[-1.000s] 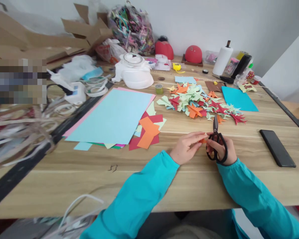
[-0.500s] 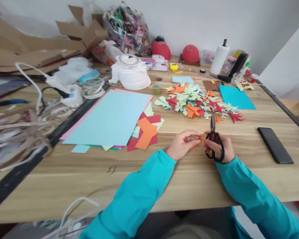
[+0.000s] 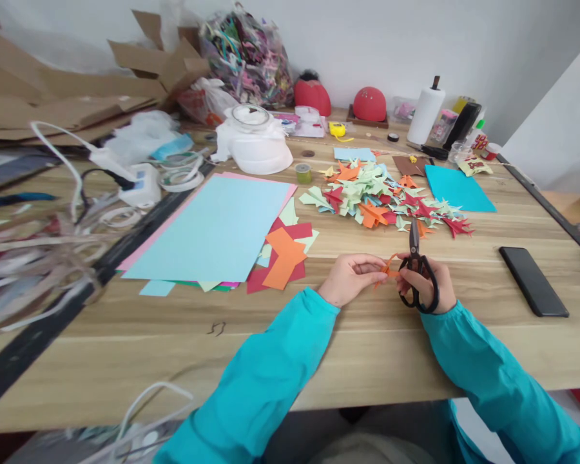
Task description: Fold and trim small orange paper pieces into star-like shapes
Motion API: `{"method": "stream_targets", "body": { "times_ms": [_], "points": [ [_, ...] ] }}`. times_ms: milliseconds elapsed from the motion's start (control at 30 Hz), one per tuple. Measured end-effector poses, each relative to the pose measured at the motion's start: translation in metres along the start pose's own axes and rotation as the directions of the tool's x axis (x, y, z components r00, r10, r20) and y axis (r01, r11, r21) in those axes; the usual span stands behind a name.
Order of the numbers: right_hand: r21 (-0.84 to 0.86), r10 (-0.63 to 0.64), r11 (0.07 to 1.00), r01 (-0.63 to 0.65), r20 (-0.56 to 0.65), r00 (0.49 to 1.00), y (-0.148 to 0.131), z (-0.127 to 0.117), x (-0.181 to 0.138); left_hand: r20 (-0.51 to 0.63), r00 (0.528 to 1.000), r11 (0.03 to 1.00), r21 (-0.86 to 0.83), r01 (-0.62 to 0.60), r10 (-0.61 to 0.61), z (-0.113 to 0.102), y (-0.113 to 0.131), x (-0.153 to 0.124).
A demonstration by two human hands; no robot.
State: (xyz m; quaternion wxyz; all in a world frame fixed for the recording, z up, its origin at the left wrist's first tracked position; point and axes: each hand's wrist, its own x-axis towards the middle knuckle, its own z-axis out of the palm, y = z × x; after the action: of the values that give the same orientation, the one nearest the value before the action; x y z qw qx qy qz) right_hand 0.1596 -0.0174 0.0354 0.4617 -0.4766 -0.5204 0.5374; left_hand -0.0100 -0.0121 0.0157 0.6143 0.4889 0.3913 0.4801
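My left hand pinches a small folded piece of orange paper between thumb and fingertips. In my right hand are black-handled scissors, their blades closed and pointing away from me. The fingertips of that hand also meet the right side of the orange paper. Just beyond the scissors lies a heap of folded paper pieces in green, orange, red and blue. Orange paper scraps lie on red and green ones left of my left hand.
A stack of coloured sheets, light blue sheet on top, lies to the left. A black phone rests at right, a teal sheet behind it. Cables and a white charger crowd the far left. A paper roll stands at the back.
My hands have drawn slightly apart, and more of the orange paper shows between them. The scissors have shifted slightly right. The things on the table stay where they were.
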Motion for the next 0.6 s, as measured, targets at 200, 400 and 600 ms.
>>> {"method": "stream_targets", "body": {
  "times_ms": [200,400,600],
  "points": [
    [-0.046,-0.011,0.999,0.009,-0.046,0.999,-0.0028,-0.0003,-0.0003,-0.027,0.999,0.999,0.01,-0.031,0.032,-0.0014,-0.0001,0.0009],
    [-0.064,-0.023,0.998,0.02,-0.049,0.999,-0.0034,0.0019,-0.0026,0.035,0.999,1.0,0.016,-0.004,0.004,-0.0008,-0.0017,0.0009],
    [-0.089,-0.033,0.996,0.029,-0.049,0.998,-0.0018,0.0028,-0.003,-0.012,0.997,0.994,0.082,-0.069,0.071,-0.0002,-0.0024,0.0004]
  ]
}}
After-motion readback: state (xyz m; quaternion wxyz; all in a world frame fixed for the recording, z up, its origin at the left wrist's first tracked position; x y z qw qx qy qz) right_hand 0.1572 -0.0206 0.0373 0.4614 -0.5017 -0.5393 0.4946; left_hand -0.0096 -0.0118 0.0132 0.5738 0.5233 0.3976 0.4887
